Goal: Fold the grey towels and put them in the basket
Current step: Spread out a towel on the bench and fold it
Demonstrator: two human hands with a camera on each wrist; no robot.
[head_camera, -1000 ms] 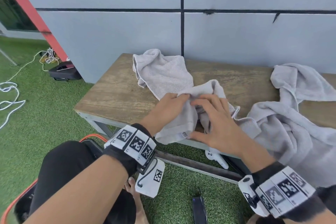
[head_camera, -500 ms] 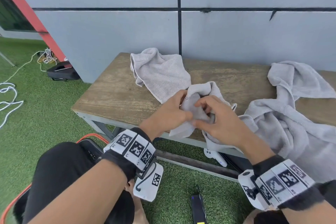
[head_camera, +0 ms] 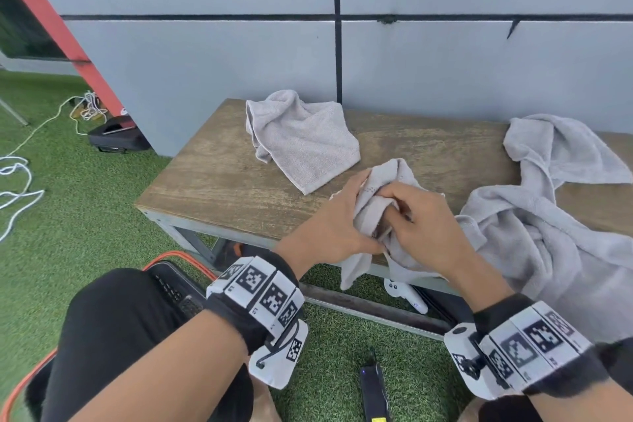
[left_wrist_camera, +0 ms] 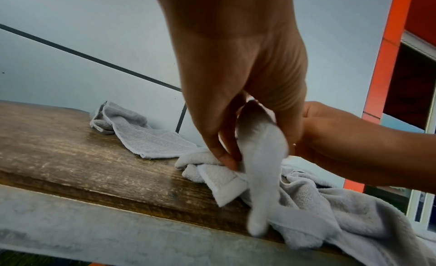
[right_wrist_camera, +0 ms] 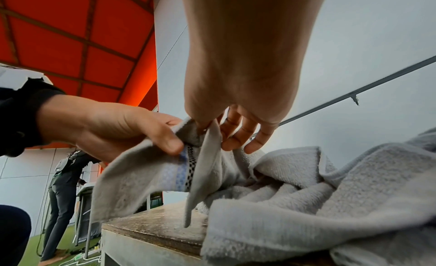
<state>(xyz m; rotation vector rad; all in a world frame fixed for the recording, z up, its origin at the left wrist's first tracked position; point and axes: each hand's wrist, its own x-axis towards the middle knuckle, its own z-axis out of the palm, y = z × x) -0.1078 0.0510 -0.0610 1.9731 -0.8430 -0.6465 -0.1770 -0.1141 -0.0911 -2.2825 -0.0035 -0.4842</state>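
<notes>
A small grey towel (head_camera: 373, 212) is bunched at the front edge of the wooden bench (head_camera: 219, 181), one end hanging over the edge. My left hand (head_camera: 339, 219) grips its left side, thumb pinching the cloth near a blue patterned band (right_wrist_camera: 181, 169). My right hand (head_camera: 421, 219) pinches a fold of the same towel (right_wrist_camera: 207, 158) from the right. A second small grey towel (head_camera: 301, 140) lies crumpled at the back of the bench. A large grey towel (head_camera: 548, 216) is heaped on the right. No basket is in view.
A grey panelled wall (head_camera: 445, 62) stands directly behind the bench. Green turf (head_camera: 68, 216) surrounds it, with white cables (head_camera: 20, 181) and a black case (head_camera: 116, 137) at left. An orange-rimmed black object (head_camera: 171, 281) sits by my knee. A person (right_wrist_camera: 61, 186) stands far off.
Both hands have gathered the small towel from lying spread under flat fingers into a bunch, lifting it slightly and drawing it right, away from the back towel.
</notes>
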